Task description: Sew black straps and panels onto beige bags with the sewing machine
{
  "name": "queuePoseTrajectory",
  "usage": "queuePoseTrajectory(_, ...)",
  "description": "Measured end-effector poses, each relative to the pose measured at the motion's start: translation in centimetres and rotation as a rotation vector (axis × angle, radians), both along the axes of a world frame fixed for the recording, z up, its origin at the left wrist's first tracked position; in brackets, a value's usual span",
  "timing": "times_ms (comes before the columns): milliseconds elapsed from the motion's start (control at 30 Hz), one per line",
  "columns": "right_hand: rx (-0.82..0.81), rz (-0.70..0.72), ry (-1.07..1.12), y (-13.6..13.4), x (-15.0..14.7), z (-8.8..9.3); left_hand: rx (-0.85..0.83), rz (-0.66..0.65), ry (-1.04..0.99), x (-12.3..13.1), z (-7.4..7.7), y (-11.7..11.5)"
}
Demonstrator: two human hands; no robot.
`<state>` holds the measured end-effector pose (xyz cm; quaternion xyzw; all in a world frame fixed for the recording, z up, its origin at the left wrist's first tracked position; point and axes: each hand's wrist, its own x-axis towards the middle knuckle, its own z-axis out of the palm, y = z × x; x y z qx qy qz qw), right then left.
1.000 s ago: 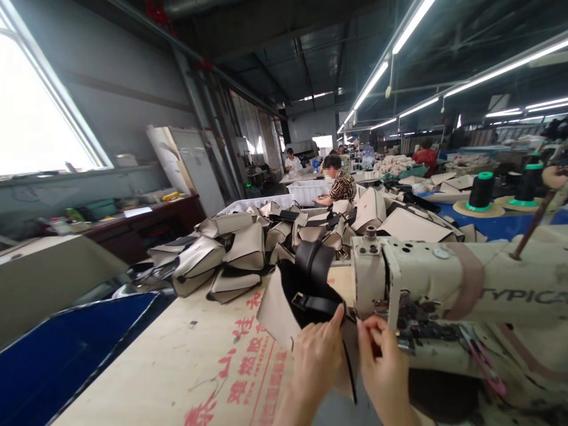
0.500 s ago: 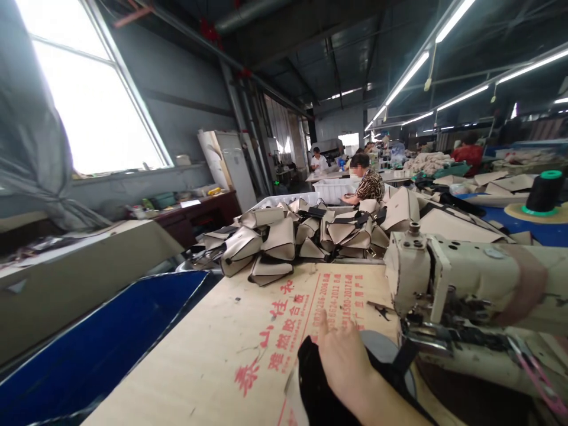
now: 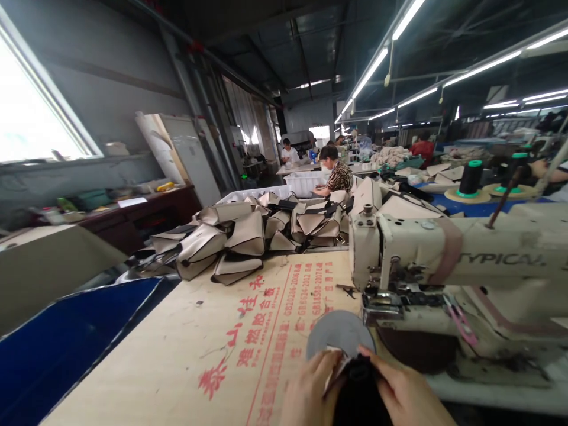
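Near the bottom edge, my left hand [image 3: 313, 387] is closed on the left side of a black piece [image 3: 361, 396] with a light edge, perhaps part of a bag. My right hand [image 3: 399, 384] grips the same piece from the right, its fingers near the top. Just beyond my fingers lies a grey round disc [image 3: 339, 334] on the plywood board [image 3: 177, 355] with red printing. The cream sewing machine [image 3: 444, 248] stands to the right of both hands, not touching them. The lower part of the black piece runs out of view.
Beige bags with black trim [image 3: 246, 234] are heaped behind the board. A blue-lined bin [image 3: 89, 337] is at the left. Pink-handled snips [image 3: 461, 319] rest by the machine. Black thread cones [image 3: 470, 177] stand behind it. A person in a patterned top [image 3: 339, 176] sits farther back.
The view has swung right, showing more of the machine. My left hand has come into view, and both hands now hold the black piece, which is nearer the bottom edge.
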<state>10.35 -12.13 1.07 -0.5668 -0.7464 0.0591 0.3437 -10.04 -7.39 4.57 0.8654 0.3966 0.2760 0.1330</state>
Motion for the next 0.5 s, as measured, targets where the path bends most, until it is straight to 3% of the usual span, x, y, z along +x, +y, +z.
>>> queuePoseTrajectory(133, -0.146, 0.066, 0.029, 0.2, 2.5, 1.7, -0.143, -0.291, 0.068, 2.3, 1.3, 3.0)
queuePoseTrajectory(267, -0.225, 0.141, 0.018, 1.4, 4.0, 3.0, -0.159, -0.328, 0.114, 2.6, 1.4, 3.7)
queuePoseTrajectory(367, -0.152, 0.260, 0.086, 2.3, 4.4, 2.5, -0.118, -0.345, 0.095, 2.8, 1.4, 4.0)
queuePoseTrajectory(500, -0.114, 0.373, 0.136, 2.5, 4.7, 1.8, -0.114, -0.476, 0.162, 3.1, 2.7, 4.5)
